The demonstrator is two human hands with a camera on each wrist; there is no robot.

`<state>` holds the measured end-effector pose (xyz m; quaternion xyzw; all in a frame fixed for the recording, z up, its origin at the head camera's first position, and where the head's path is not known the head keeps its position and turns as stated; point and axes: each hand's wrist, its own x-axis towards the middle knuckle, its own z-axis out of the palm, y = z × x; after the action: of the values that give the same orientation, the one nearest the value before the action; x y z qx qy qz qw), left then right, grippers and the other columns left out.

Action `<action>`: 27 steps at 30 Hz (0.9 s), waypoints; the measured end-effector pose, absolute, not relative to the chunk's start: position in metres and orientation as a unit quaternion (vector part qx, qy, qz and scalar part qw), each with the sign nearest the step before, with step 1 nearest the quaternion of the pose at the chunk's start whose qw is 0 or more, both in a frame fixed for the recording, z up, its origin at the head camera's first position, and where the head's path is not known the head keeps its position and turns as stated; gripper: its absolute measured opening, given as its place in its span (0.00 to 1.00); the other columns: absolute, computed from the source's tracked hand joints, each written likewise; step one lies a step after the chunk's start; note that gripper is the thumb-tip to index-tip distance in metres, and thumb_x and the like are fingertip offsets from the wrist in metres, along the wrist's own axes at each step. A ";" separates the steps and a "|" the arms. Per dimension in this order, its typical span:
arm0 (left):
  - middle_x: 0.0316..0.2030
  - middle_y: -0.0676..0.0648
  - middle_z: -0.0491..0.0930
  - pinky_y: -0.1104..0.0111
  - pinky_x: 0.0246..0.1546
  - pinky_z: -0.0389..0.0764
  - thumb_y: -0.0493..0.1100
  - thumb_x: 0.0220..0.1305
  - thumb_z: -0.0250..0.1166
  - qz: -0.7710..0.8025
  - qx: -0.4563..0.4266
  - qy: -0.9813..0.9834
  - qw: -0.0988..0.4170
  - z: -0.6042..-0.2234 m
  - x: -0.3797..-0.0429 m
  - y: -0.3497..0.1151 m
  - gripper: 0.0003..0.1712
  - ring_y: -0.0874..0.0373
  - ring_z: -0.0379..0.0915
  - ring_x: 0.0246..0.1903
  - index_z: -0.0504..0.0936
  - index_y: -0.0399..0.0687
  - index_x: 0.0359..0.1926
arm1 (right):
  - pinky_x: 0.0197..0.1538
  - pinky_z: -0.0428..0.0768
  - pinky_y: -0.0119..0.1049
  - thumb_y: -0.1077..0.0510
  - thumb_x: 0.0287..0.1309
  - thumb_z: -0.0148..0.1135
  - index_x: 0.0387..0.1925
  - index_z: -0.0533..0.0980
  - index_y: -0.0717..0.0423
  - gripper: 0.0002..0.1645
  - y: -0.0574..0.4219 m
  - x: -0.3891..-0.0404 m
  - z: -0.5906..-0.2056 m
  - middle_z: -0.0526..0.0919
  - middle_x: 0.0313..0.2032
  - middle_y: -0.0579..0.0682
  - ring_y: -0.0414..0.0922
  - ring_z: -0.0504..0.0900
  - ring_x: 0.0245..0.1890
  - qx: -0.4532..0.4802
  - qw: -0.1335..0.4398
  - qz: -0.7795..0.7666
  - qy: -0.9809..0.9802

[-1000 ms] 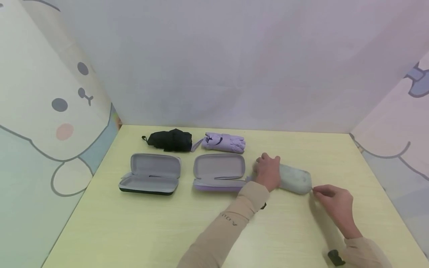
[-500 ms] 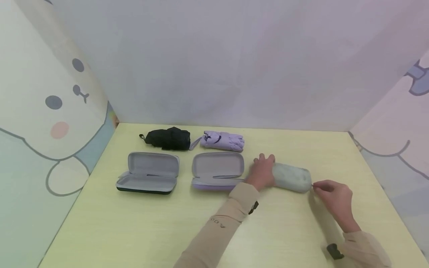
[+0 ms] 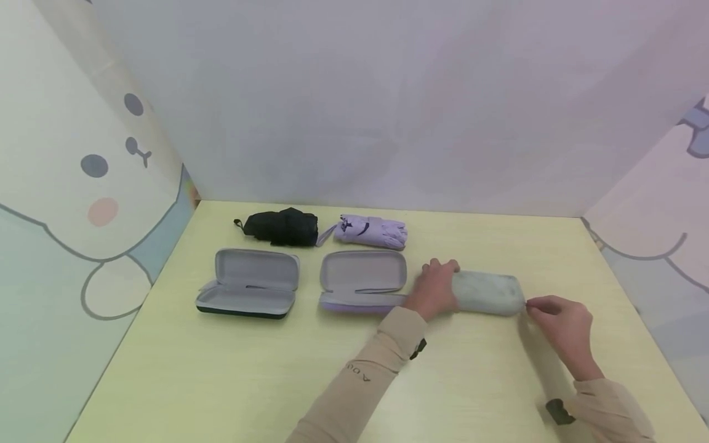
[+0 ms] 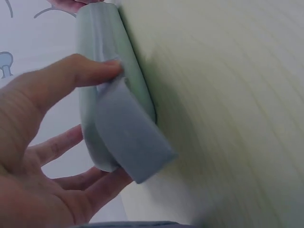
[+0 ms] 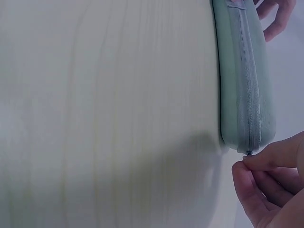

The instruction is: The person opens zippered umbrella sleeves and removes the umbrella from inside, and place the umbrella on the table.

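A pale green zip case (image 3: pixel 488 293) lies closed on the right half of the table. My left hand (image 3: pixel 434 287) grips its left end; in the left wrist view the thumb (image 4: pixel 102 71) presses at the base of a loose grey fabric tab (image 4: pixel 130 130), with the other fingers behind the case. At the opposite end, my right hand (image 3: pixel 565 326) pinches the small zipper pull (image 5: pixel 249 153) between thumb and forefinger. The zipper (image 5: pixel 251 95) runs shut along the side seen in the right wrist view.
Left of my left hand, an open purple case (image 3: pixel 362 307) and an open black case (image 3: pixel 244 312) show grey linings. Behind them lie a folded black umbrella (image 3: pixel 282 227) and a folded lilac umbrella (image 3: pixel 373 232). A fabric backdrop (image 3: pixel 365 111) borders the table.
My left hand has slid slightly left along the green case. The case has turned a little straighter and shifted slightly right, my right hand staying on the zipper pull.
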<state>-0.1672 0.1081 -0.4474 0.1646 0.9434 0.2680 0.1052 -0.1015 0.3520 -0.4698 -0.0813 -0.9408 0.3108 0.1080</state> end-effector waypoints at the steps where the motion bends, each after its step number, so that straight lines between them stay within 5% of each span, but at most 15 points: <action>1: 0.43 0.49 0.73 0.71 0.34 0.69 0.45 0.34 0.80 0.270 0.166 0.943 0.099 -0.448 -0.167 0.108 0.40 0.58 0.68 0.39 0.76 0.56 0.55 | 0.34 0.66 0.25 0.61 0.52 0.66 0.30 0.85 0.61 0.07 0.352 -0.101 -0.470 0.85 0.28 0.57 0.15 0.66 0.27 -0.084 0.104 0.310 -0.941; 27: 0.42 0.52 0.80 0.73 0.38 0.71 0.46 0.35 0.79 0.301 0.168 0.936 0.063 -0.451 -0.165 0.104 0.35 0.59 0.72 0.41 0.81 0.53 0.51 | 0.34 0.67 0.19 0.62 0.51 0.67 0.30 0.84 0.60 0.05 0.342 -0.082 -0.469 0.86 0.29 0.56 0.17 0.70 0.26 -0.095 0.093 0.325 -0.936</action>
<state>-0.1651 0.1038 -0.4508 0.1683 0.9365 0.3011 0.0635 -0.0816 0.3421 -0.4690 -0.0955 -0.9363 0.3249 0.0933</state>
